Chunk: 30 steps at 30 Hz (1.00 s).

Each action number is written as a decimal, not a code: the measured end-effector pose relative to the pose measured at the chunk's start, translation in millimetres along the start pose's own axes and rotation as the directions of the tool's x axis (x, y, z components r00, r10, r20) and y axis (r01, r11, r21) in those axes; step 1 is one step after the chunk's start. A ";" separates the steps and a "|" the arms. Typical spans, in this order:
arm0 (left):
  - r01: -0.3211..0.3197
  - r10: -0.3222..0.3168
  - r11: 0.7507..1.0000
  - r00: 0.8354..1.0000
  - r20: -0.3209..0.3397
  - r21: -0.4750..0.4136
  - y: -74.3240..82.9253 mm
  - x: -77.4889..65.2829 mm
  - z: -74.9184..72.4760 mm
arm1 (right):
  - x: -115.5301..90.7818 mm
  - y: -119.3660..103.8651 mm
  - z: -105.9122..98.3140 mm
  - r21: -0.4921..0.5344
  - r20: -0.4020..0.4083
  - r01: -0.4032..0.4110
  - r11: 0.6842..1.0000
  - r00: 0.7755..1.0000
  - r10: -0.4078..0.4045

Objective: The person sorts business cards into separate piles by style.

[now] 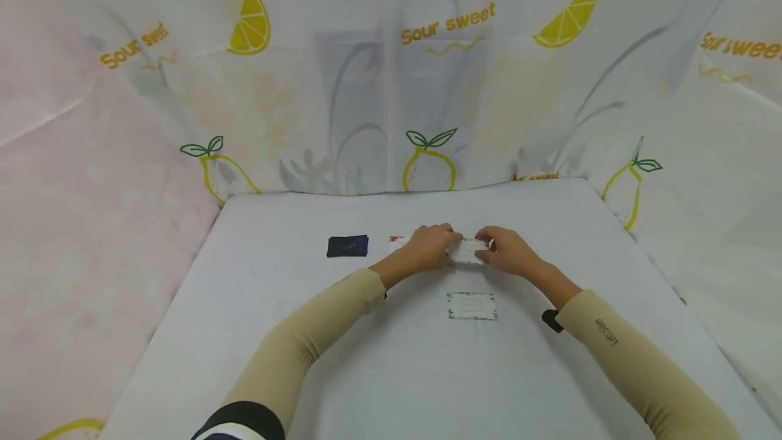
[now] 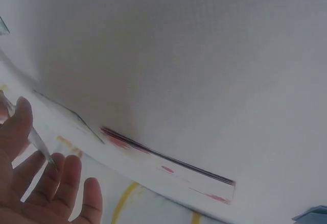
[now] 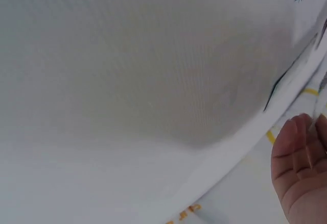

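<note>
Both hands hold a white card with a leafy green border [image 1: 469,250] by its two ends, just above the table. My left hand [image 1: 430,247] pinches the left end; in the left wrist view its thumb and fingers [image 2: 66,178] meet at the card. My right hand [image 1: 512,251] has the right end, and its curled fingers [image 3: 301,137] touch the card at the edge of the right wrist view. Nearer me lies a similar green-bordered card [image 1: 472,305], flat. A red-flowered white card stack [image 2: 168,168] sits left of the held card, partly covered by my left hand in the head view.
A stack of dark blue cards [image 1: 347,246] lies further left on the white table [image 1: 391,365]. Behind the table's far edge hangs a pale curtain [image 1: 366,87] with lemon prints. Another thin white card [image 2: 66,113] lies beside the red-flowered stack.
</note>
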<state>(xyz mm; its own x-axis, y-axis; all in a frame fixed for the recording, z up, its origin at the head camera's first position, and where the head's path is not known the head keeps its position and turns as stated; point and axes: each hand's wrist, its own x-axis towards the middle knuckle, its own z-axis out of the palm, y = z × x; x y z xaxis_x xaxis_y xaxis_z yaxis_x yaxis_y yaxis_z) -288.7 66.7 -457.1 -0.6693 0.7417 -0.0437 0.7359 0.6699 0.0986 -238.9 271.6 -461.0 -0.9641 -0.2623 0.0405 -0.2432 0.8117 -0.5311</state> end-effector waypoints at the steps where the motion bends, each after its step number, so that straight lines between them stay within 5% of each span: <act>1: 0.022 -0.022 1.000 1.000 0.006 -0.004 -0.7 2.8 -0.2 | 1.3 -1.0 1.0 -0.050 -0.001 0.009 0.999 1.000 -0.009; 7: 0.105 -0.105 0.993 0.994 0.017 -0.054 -2.6 16.0 -0.4 | 8.9 -3.9 1.9 -0.191 0.002 0.041 0.981 0.999 -0.041; 19: 0.190 -0.179 0.976 0.978 0.103 -0.104 -6.8 28.0 0.4 | 28.3 8.5 7.7 -0.158 0.053 0.028 0.987 0.998 -0.019; 26: 0.136 -0.132 0.990 0.981 0.143 -0.021 -6.1 38.7 2.4 | 32.9 13.7 7.7 -0.178 0.086 -0.026 0.984 0.995 0.041; 30: 0.153 -0.143 0.987 0.974 0.174 -0.044 -7.7 41.0 4.0 | 34.5 16.1 8.6 -0.159 0.100 -0.059 0.986 0.992 0.076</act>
<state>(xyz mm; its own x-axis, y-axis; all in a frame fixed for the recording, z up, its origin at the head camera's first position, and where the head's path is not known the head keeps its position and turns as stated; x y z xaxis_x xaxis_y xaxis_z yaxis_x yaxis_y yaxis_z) -321.5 92.1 -463.7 -0.7395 0.6328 -0.2293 0.6199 0.7731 0.1342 -275.2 271.2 -475.4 -0.9643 -0.2510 -0.0843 -0.1996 0.8984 -0.3912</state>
